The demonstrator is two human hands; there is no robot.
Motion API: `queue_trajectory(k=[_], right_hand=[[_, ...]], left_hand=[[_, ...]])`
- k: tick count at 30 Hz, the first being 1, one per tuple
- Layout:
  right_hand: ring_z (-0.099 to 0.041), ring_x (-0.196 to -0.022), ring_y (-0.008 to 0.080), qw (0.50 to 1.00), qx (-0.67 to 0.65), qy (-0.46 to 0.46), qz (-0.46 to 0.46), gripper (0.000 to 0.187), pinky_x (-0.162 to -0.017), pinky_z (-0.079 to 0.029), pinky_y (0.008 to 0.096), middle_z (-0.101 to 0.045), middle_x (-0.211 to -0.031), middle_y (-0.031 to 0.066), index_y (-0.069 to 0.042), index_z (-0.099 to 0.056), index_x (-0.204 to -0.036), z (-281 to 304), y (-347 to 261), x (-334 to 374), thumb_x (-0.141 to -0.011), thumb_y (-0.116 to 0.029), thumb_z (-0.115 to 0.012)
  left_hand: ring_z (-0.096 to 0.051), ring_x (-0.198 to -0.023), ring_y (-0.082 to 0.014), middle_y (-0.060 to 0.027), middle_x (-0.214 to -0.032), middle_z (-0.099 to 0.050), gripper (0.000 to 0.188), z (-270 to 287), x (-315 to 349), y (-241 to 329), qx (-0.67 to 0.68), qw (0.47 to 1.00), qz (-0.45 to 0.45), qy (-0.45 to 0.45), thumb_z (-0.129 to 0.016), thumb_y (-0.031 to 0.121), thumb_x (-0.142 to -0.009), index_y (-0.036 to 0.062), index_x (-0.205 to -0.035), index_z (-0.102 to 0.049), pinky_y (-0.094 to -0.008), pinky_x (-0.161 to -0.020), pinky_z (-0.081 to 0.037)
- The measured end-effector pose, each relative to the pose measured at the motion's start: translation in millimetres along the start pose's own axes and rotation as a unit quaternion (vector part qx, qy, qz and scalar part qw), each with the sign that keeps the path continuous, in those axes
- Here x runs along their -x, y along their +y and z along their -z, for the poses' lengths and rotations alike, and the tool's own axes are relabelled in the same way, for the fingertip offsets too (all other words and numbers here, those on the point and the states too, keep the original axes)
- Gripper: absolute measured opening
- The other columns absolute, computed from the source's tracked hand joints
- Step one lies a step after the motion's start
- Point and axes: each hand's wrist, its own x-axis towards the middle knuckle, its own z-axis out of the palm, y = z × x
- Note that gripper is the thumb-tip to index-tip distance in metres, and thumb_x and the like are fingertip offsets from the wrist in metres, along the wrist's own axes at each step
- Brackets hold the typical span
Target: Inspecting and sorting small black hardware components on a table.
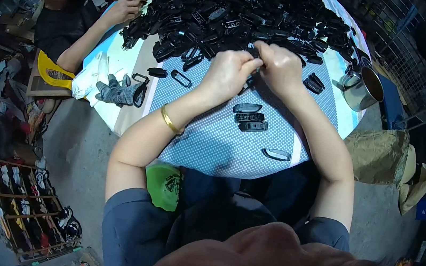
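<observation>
My left hand [226, 73] and my right hand [281, 71] meet at the near edge of a large heap of black plastic parts [222, 18]. The fingers of both are closed, pinching a small black plastic part [248, 85] that they mostly hide. Just below on the patterned tablecloth [195, 144], several loose black parts [250, 118] lie side by side. A thin frame-like piece [277, 154] rests closer to the table's front edge. Left of my hands is an open oblong black frame [181, 79], and to the right a small cluster of parts [314, 83].
A metal mug [363, 89] stands at the table's right edge. Grey gloves [120, 91] lie on the left, near another person's arms [88, 36] working at the heap. Below the table edge is a green basin [162, 186]; a slatted rack [36, 206] stands on the floor.
</observation>
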Motion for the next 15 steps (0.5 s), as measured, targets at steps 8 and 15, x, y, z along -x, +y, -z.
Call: queue_trajectory(k=[8, 15], right_hand=[[-0.058, -0.055, 0.0217, 0.993, -0.081, 0.06, 0.057, 0.031, -0.049, -0.046, 0.0313, -0.055, -0.062, 0.0044, -0.011, -0.06, -0.082, 3, 6, -8, -0.055, -0.022, -0.071], [-0.057, -0.056, 0.0229, 0.974, -0.19, 0.074, 0.099, 0.026, -0.05, -0.045, 0.0313, -0.054, -0.061, 0.0047, -0.009, -0.059, -0.077, 6, 4, -10, -0.057, -0.02, -0.072]], left_hand=[[-0.04, -0.049, -0.002, 0.0028, -0.056, -0.054, 0.023, 17, -7, 6, 0.095, 0.986, 0.077, -0.109, -0.055, 0.02, -0.085, 0.0009, -0.077, -0.065, -0.0194, -0.045, -0.031], [-0.027, -0.042, -0.0018, 0.0077, -0.048, -0.036, 0.03, 26, -4, 3, 0.314, 0.895, 0.129, -0.29, -0.046, 0.022, -0.092, 0.0012, -0.074, -0.059, -0.0187, -0.041, -0.02]])
